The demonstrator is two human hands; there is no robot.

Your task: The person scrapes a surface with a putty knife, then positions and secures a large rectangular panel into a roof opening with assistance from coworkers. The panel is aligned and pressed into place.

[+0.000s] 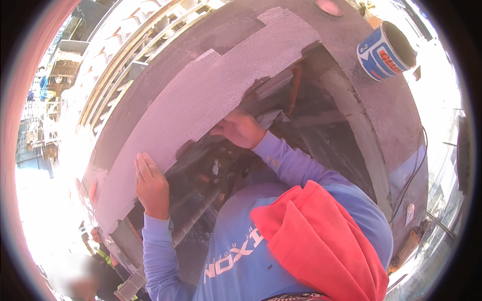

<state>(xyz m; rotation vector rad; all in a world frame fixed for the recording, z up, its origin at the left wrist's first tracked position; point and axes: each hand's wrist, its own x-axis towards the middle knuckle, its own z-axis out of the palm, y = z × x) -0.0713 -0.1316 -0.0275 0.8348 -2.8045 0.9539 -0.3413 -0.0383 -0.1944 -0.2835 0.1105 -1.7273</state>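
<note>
One broad, curved grey surface (pixel 201 37) fills most of my view, its rim bending round on the right. In front of me it breaks into a dark hollow (pixel 326 143), over which I am leaning. Along the hollow's far edge lies a pale, pinkish sheet (pixel 196 95), stretching from the lower left to the upper middle, flat on the surface, its borders stepped and ragged. Beyond it, to the left, run pale slats (pixel 115 88), washed out by sunlight; down at the lower left is another person (pixel 95 276), partly blurred. I wear a blue long-sleeved top (pixel 236 236), and a red cloth (pixel 321 236) drapes over its front. A blue-and-white bucket (pixel 374 55) stands on the surface at the upper right, well apart from my hands. My left fingers (pixel 144 168) are straight and close together, laid on the sheet near its lower left end, gripping nothing. My right fingers (pixel 232 120) are bent at the sheet's inner edge, beside the hollow; I cannot tell whether they pinch it. A dark cable (pixel 412 175) trails down the right side, a round pinkish disc (pixel 329 7) sits at the top, and a thin orange-brown rod (pixel 295 88) shows inside the hollow.
</note>
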